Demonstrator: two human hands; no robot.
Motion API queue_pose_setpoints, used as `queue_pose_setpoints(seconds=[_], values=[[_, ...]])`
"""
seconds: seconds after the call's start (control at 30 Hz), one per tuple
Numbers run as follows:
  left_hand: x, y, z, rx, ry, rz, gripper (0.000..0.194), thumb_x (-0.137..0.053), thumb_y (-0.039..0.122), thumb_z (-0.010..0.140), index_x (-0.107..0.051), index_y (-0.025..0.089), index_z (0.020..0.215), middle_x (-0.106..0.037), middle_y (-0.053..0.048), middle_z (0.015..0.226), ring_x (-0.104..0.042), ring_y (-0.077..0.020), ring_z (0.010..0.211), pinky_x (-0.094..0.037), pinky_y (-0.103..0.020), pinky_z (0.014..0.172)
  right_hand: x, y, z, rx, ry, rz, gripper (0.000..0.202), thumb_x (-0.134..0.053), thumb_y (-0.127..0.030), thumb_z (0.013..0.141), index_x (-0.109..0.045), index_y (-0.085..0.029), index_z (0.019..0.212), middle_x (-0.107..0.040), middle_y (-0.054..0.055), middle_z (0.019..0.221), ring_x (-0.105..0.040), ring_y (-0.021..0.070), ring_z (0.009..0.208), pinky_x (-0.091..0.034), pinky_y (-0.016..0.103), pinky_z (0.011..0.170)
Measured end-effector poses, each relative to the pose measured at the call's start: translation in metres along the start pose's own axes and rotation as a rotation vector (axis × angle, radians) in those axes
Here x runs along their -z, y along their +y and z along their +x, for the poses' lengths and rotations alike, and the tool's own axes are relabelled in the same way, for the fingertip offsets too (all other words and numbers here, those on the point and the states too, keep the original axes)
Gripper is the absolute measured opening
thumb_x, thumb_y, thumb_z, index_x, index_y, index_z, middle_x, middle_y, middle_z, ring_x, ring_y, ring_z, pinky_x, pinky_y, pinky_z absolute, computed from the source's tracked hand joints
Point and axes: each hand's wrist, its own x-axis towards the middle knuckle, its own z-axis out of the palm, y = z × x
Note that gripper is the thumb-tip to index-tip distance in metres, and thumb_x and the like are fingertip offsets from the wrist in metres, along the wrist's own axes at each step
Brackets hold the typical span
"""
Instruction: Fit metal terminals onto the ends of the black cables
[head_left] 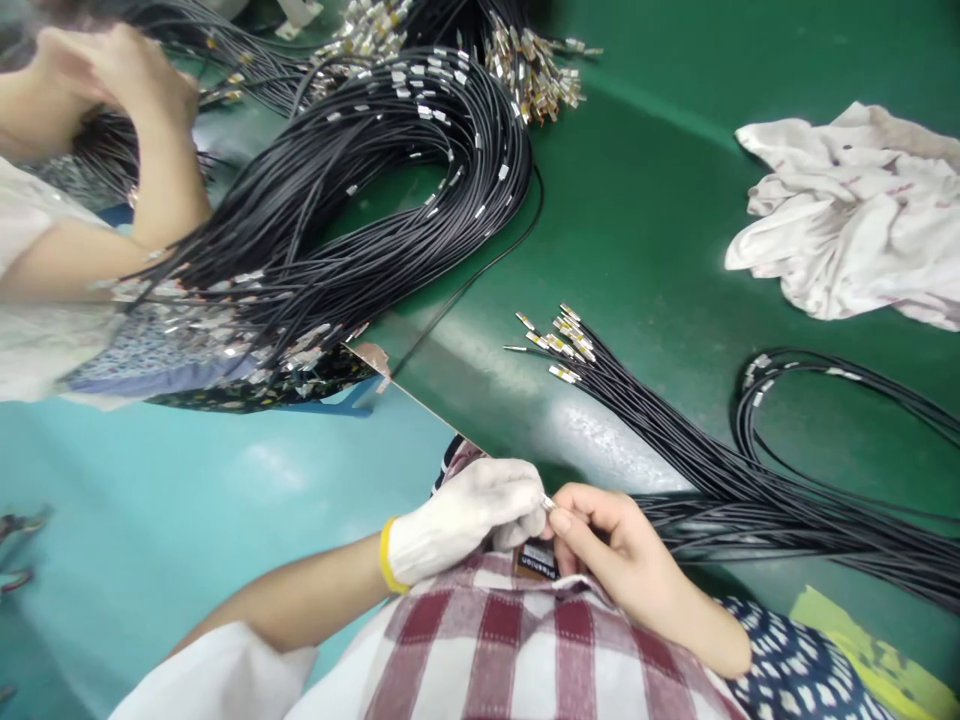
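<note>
My left hand (pixel 480 505), in a white glove with a yellow cuff, is closed at the table's near edge. Facing it, my bare right hand (pixel 611 545) pinches with thumb and forefinger. Between the fingertips of both hands shows a small silvery connector (pixel 549 503), probably a cable end; most of it is hidden. Right beside my right hand lies a bundle of black cables (pixel 660 430), its metal-tipped ends fanned out on the green table (pixel 637 220). More black cables (pixel 690 515) run rightward from behind my right hand.
A large coil of black cables (pixel 450 235) with white tags hangs over the table's left corner. A co-worker's hands (pixel 124 75) are at upper left. A crumpled white cloth (pixel 855 215) and a smaller cable loop (pixel 750 400) lie to the right. Connector ends (pixel 536 75) are heaped behind.
</note>
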Motion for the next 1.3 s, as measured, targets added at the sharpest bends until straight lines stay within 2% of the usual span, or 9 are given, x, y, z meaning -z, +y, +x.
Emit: queue_pose_setpoints(seconds=[0.13, 0.33, 0.53, 0.77, 1.03, 1.3], values=[[0.000, -0.003, 0.005, -0.041, -0.014, -0.074, 0.041, -0.057, 0.050, 0.091, -0.053, 0.014, 0.071, -0.047, 0.003, 0.061, -0.037, -0.0071, 0.053, -0.025, -0.022, 0.050, 0.000, 0.003, 0.000, -0.038, 0.031, 0.063, 0.045, -0.055, -0.055, 0.097, -0.059, -0.016, 0.073, -0.060, -0.002, 0.054, -0.048, 0.0104, 0.051, -0.040, 0.022, 0.056], [-0.002, -0.002, 0.009, -0.033, -0.022, -0.110, 0.042, -0.060, 0.050, 0.088, -0.057, 0.013, 0.071, -0.046, 0.004, 0.059, -0.034, -0.0060, 0.049, -0.021, -0.021, 0.047, 0.001, 0.010, 0.001, -0.116, 0.026, 0.254, 0.043, -0.060, -0.057, 0.093, -0.064, -0.015, 0.082, -0.056, -0.003, 0.054, -0.045, 0.0096, 0.048, -0.037, 0.021, 0.051], [-0.003, 0.002, 0.010, 0.054, -0.070, -0.224, 0.040, -0.065, 0.046, 0.082, -0.047, 0.016, 0.063, -0.042, 0.005, 0.054, -0.031, -0.0062, 0.048, -0.020, -0.022, 0.047, 0.001, 0.010, -0.002, -0.045, 0.046, 0.137, 0.038, -0.056, -0.049, 0.098, -0.063, -0.016, 0.081, -0.054, -0.003, 0.052, -0.042, 0.0092, 0.048, -0.033, 0.020, 0.047], [0.000, 0.001, 0.011, 0.087, -0.177, -0.225, 0.036, -0.061, 0.045, 0.081, -0.049, 0.017, 0.062, -0.041, 0.005, 0.050, -0.029, -0.0073, 0.045, -0.020, -0.025, 0.046, -0.002, 0.012, -0.005, 0.010, 0.074, 0.049, 0.037, -0.054, -0.045, 0.099, -0.063, -0.016, 0.078, -0.054, -0.003, 0.052, -0.043, 0.0094, 0.047, -0.033, 0.020, 0.046], [0.002, 0.003, 0.012, 0.056, -0.210, -0.212, 0.036, -0.060, 0.042, 0.083, -0.048, 0.016, 0.062, -0.042, 0.004, 0.050, -0.029, -0.0068, 0.045, -0.020, -0.025, 0.046, -0.003, 0.010, -0.006, 0.037, 0.077, 0.036, 0.036, -0.053, -0.043, 0.100, -0.062, -0.016, 0.078, -0.052, -0.004, 0.052, -0.042, 0.0095, 0.048, -0.033, 0.021, 0.048], [0.003, -0.001, 0.013, 0.055, -0.193, -0.189, 0.034, -0.059, 0.041, 0.083, -0.048, 0.017, 0.062, -0.040, 0.005, 0.048, -0.027, -0.0072, 0.044, -0.020, -0.024, 0.045, -0.005, 0.010, -0.006, 0.044, 0.081, -0.033, 0.041, -0.049, -0.047, 0.101, -0.061, -0.016, 0.076, -0.054, -0.003, 0.054, -0.045, 0.0105, 0.049, -0.036, 0.022, 0.050]])
